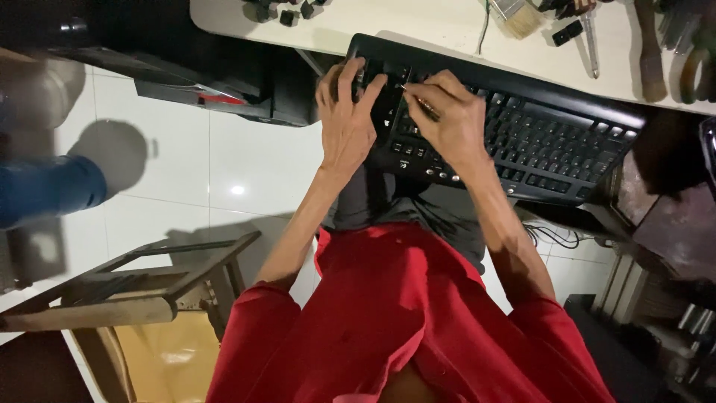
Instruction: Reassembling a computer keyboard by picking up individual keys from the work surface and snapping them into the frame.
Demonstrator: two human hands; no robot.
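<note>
A black computer keyboard [552, 138] rests tilted between my lap and the edge of a white table [440, 26]. My left hand [344, 119] lies flat on the keyboard's left end, fingers spread over the keys and pressing down on it. My right hand [447, 119] is just to its right, pinched on a thin metal tool [419, 103] whose tip points at the keys near my left fingers. Several loose black keycaps [287, 13] lie on the table's left part.
A paintbrush [516, 15], a screwdriver [591, 41] and other tools lie on the table behind the keyboard. A wooden stool frame [134, 287] stands on the white tiled floor at lower left. Black equipment [224, 82] sits under the table; cables [556, 237] hang at right.
</note>
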